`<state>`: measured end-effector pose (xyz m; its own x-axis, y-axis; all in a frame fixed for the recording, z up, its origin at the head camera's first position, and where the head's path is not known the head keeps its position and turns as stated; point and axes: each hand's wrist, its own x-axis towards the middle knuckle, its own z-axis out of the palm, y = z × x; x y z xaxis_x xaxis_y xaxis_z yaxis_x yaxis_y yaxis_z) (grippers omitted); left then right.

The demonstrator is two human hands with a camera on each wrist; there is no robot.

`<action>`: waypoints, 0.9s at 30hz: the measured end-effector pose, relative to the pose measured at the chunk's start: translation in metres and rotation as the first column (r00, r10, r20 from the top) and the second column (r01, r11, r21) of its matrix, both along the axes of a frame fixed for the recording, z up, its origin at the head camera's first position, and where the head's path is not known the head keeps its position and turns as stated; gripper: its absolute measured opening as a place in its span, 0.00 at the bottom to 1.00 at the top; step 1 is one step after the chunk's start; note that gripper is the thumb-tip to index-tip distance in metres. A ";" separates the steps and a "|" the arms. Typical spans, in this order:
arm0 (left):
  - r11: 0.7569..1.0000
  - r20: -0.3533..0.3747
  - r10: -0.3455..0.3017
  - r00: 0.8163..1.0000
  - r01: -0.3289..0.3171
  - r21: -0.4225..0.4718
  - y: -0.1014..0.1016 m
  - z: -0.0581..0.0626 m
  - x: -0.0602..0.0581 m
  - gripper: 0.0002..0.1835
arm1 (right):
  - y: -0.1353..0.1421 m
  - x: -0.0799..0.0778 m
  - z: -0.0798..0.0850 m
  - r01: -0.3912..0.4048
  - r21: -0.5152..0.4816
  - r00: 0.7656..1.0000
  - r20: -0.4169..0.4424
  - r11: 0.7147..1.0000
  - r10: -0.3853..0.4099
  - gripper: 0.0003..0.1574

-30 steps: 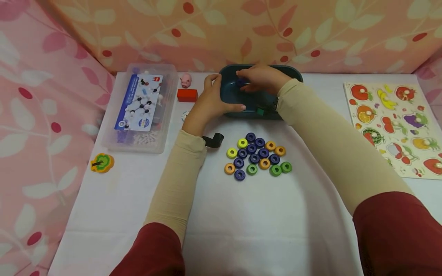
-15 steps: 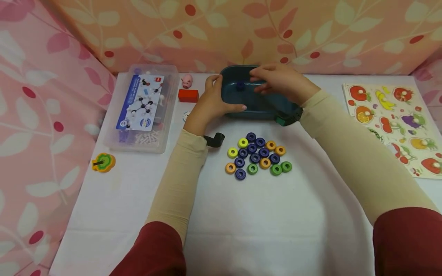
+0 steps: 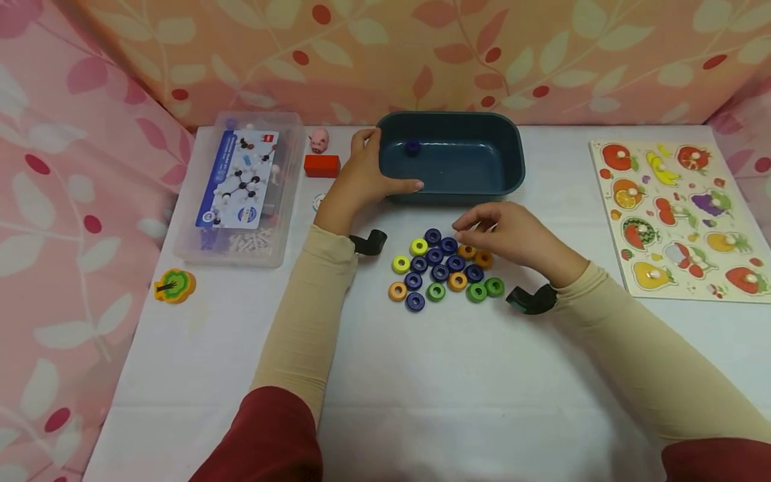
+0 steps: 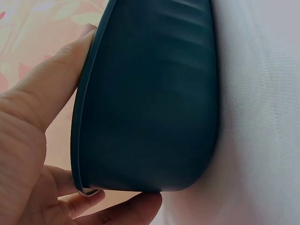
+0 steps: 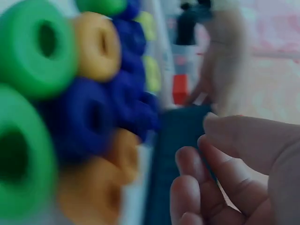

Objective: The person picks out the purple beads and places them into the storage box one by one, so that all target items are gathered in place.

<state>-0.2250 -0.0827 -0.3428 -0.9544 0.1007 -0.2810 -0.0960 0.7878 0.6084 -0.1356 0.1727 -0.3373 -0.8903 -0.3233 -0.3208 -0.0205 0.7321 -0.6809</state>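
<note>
My left hand [image 3: 360, 175] grips the left end of a dark teal plastic tub [image 3: 512, 189], thumb along its near rim and fingers round the far corner. The left wrist view shows this grip on the tub's outer wall [image 4: 150, 108]. One dark blue ring [image 3: 412, 147] lies inside the tub near its left end. In front of the tub, blue, yellow, orange and green rings [image 3: 440, 273] are clustered on the white cloth. Over the back right of this cluster hovers my right hand [image 3: 512, 234], its fingers loosely bent and holding nothing; the right wrist view shows a green ring [image 5: 37, 47] nearby.
A clear molecule-kit box [image 3: 241, 254] stands at the back left, beside a red block [image 3: 322, 166] and a pink pig figure [image 3: 318, 140]. A yellow-green tree piece [image 3: 176, 286] lies left. A fruit puzzle board [image 3: 674, 221] lies on the right. Patterned curtains border the table.
My right hand has come out of the tub, leaving the blue ring inside, and moved toward me to the ring cluster. The left hand keeps its grip on the tub.
</note>
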 end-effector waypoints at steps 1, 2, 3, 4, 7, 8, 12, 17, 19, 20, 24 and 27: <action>1.000 0.001 0.000 1.000 0.000 -0.002 0.000 0.000 0.000 0.70 | -0.002 0.000 -0.006 -0.020 0.002 1.000 -0.005 1.000 0.020 0.19; 1.000 -0.001 -0.001 1.000 0.001 -0.007 0.000 -0.001 0.000 0.70 | -0.004 0.000 -0.011 -0.035 0.003 0.999 -0.005 0.999 0.035 0.19; 1.000 -0.004 -0.005 1.000 0.005 -0.011 0.000 -0.001 0.000 0.70 | -0.006 -0.001 -0.015 -0.045 0.003 0.999 -0.003 0.999 0.045 0.19; 1.000 -0.005 -0.009 1.000 0.009 -0.012 0.000 -0.001 0.000 0.70 | -0.008 -0.001 -0.019 -0.053 0.003 0.999 0.001 0.999 0.053 0.20; 1.000 -0.010 -0.023 1.000 0.023 -0.007 0.000 -0.001 -0.001 0.70 | -0.010 -0.004 -0.024 -0.057 0.018 0.998 0.009 0.998 0.057 0.20; 1.000 -0.011 -0.029 1.000 0.029 -0.005 0.000 -0.002 -0.001 0.70 | -0.010 -0.004 -0.025 -0.056 0.026 0.998 0.009 0.998 0.056 0.19; 0.999 -0.006 -0.034 0.999 0.034 0.011 0.003 -0.001 0.000 0.70 | -0.008 -0.006 -0.023 -0.059 0.044 0.998 -0.003 0.997 0.059 0.19; 1.000 -0.004 -0.028 1.000 0.028 0.003 0.004 0.001 0.000 0.70 | -0.002 -0.007 -0.025 -0.050 0.053 0.999 0.001 0.997 0.050 0.18; 1.000 -0.003 -0.025 1.000 0.025 -0.007 0.003 0.001 0.000 0.70 | 0.000 -0.008 -0.026 -0.045 0.054 0.999 0.010 0.998 0.045 0.17; 1.000 -0.001 -0.023 1.000 0.023 -0.010 0.003 0.001 0.000 0.70 | 0.000 -0.009 -0.026 -0.046 0.056 0.999 0.013 0.997 0.045 0.17; 1.000 -0.002 -0.018 1.000 0.018 -0.007 0.001 0.000 0.000 0.70 | 0.002 -0.012 -0.025 -0.067 0.059 0.998 0.015 0.996 0.066 0.18; 1.000 0.005 -0.019 1.000 0.019 -0.002 0.001 0.000 -0.001 0.70 | 0.002 -0.013 -0.021 -0.087 0.069 0.996 0.001 0.994 0.087 0.18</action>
